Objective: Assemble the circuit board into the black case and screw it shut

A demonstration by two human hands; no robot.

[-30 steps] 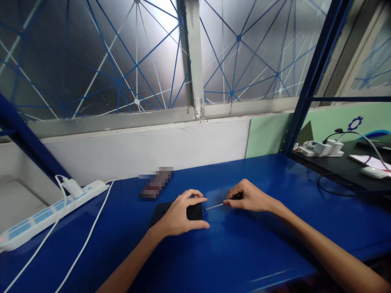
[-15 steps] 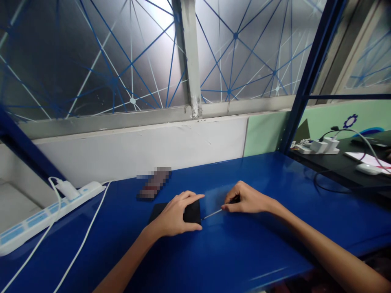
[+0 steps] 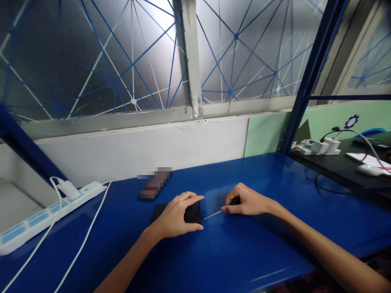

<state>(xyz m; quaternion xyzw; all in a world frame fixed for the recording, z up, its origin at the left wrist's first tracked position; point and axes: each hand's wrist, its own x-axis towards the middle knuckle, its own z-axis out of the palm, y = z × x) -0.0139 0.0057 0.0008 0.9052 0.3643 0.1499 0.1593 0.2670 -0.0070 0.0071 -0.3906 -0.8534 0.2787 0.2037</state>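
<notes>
A flat black box (image 3: pixel 193 214) lies on the blue table, partly covered by my left hand (image 3: pixel 174 215). That hand spans it, thumb along the near edge and fingers over the far edge, gripping it. In my right hand (image 3: pixel 244 199) is a screwdriver (image 3: pixel 213 215) with a thin metal shaft; its dark handle is mostly hidden in my closed fingers. The shaft points left, and its tip meets the right side of the box near the front corner. What the tip sits in is too small to make out.
Behind the box lies a blurred-out dark oblong thing (image 3: pixel 155 184). A white power strip (image 3: pixel 51 217) with a plug and white cables runs along the left. On a black table at right are another power strip (image 3: pixel 317 150), a white mouse (image 3: pixel 369 169) and cables.
</notes>
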